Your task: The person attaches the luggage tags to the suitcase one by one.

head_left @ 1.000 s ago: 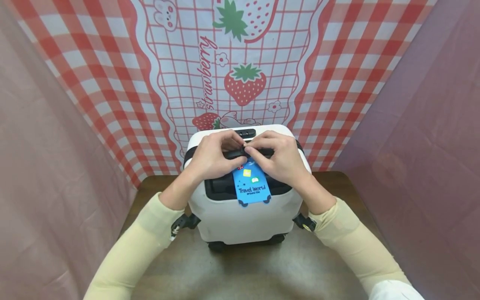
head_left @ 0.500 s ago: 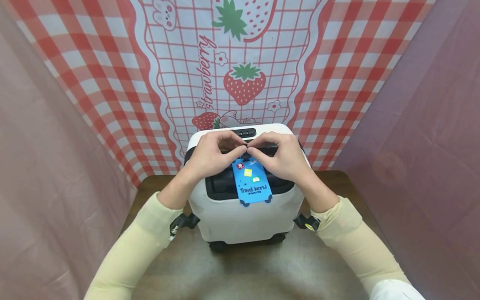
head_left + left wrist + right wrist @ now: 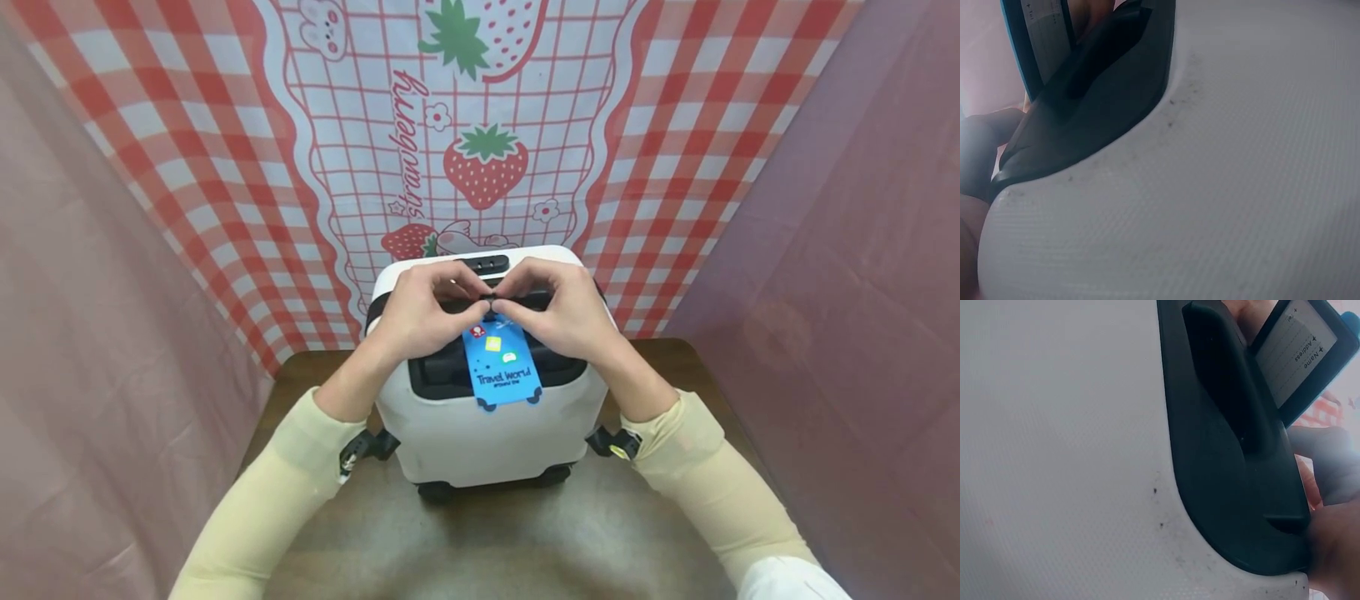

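A white suitcase (image 3: 487,442) stands upright, its black carry handle (image 3: 536,302) on top. Over its front hangs a blue luggage tag (image 3: 501,367) printed "Travel World". My left hand (image 3: 423,312) and right hand (image 3: 566,312) meet above the tag, thumbs and forefingers pinching its small dark strap (image 3: 491,307) at the handle. Fingertips cover most of that strap, so its fastening cannot be made out. In the right wrist view, the back of the tag (image 3: 1297,353) shows a white card with name and address lines. The left wrist view catches the tag's edge (image 3: 1047,47).
Under the suitcase is a brown wooden table (image 3: 480,558). A combination lock (image 3: 487,265) sits behind the handle. A red-and-white strawberry cloth (image 3: 480,108) hangs at the back, with pinkish curtains on the left (image 3: 112,375) and right (image 3: 840,333).
My left thumb has moved up off the tag's top edge to the strap, beside the right thumb. The tag has shifted only slightly; the suitcase stays in place.
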Demonstrator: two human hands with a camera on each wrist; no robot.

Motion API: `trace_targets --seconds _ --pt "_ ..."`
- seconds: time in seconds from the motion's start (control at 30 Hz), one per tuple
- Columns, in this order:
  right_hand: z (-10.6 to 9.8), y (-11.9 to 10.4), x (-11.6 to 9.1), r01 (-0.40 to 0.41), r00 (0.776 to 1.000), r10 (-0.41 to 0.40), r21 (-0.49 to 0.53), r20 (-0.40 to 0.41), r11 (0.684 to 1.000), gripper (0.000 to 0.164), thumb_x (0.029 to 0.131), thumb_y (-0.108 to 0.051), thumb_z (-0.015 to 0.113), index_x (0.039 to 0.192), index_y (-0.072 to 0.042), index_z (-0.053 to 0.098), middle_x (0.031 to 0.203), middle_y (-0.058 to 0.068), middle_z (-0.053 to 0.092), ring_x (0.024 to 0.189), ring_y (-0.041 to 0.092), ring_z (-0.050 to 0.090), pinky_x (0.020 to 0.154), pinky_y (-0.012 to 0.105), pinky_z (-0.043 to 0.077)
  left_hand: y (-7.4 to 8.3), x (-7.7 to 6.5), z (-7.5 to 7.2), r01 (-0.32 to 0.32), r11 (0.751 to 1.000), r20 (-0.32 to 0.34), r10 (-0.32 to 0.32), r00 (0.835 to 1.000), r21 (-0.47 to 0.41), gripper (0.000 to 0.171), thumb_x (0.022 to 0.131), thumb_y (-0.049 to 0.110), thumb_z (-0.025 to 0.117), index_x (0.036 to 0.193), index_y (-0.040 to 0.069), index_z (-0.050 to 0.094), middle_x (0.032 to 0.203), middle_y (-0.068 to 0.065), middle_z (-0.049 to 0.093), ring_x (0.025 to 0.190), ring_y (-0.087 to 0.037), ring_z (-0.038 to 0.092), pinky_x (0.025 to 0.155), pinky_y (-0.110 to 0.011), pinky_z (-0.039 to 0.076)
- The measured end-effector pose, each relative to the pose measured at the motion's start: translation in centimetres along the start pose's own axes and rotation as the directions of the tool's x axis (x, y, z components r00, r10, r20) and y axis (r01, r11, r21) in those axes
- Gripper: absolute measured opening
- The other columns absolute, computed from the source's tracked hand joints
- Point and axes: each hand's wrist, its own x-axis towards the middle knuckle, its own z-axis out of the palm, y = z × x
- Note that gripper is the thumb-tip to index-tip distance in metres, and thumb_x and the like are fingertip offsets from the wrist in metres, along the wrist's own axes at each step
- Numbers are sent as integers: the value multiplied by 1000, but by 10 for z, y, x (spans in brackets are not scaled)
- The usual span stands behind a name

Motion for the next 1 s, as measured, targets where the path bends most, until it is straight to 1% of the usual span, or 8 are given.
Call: trace_targets --seconds 0.13,0.27,0.43,0.57,0.73,0.87,1.0 --pt "1 -1 1 1 1000 -1 12 0 1000 11 92 -13 84 101 -10 79 97 3 79 91 16 73 91 41 62 -2 -1 0 -23 1000 -19 23 1000 8 15 94 15 79 108 10 79 108 -8 79 99 -24 79 97 -43 63" --pt "2 -1 0 -14 1000 14 14 -2 1000 8 92 -13 83 100 -11 80 96 3 79 90 15 72 88 40 61 -4 -2 2 -74 997 -39 74 996 11 12 94 14 79 106 10 80 105 -6 80 96 -21 78 95 -40 64" --pt "3 -2 -1 -19 1000 19 14 -6 1000 6 93 -12 83 98 -12 81 94 2 79 88 14 72 84 37 59 -6 -3 4 -156 988 -66 157 985 19 9 94 12 79 102 9 81 100 -5 80 93 -18 79 92 -36 65" --pt "4 -3 0 -10 1000 10 11 -14 1000 5 93 -11 82 98 -12 80 94 2 79 88 14 72 83 36 59 -6 -3 4 -194 980 -91 197 976 42 7 94 11 78 100 9 81 98 -5 80 90 -18 79 88 -36 65" --pt "4 -2 -1 20 1000 -20 7 -1 1000 8 94 -10 81 101 -9 78 96 3 79 89 15 72 87 38 61 -7 -5 5 -214 973 -98 222 970 82 12 92 12 79 103 8 80 101 -7 80 92 -20 79 90 -37 65" --pt "2 1 -2 78 997 -77 -20 22 997 17 93 -10 81 108 -7 76 102 5 78 93 17 71 91 41 61 -6 -6 5 -203 974 -94 212 973 96 17 90 14 82 105 8 79 104 -7 80 97 -21 79 94 -38 65" --pt "2 2 -3 105 994 -104 -71 23 992 22 90 -12 83 111 -8 77 106 5 79 97 18 70 92 41 60 -5 -6 5 -189 977 -98 199 975 100 15 90 13 82 105 8 79 104 -7 80 98 -21 79 95 -37 65"
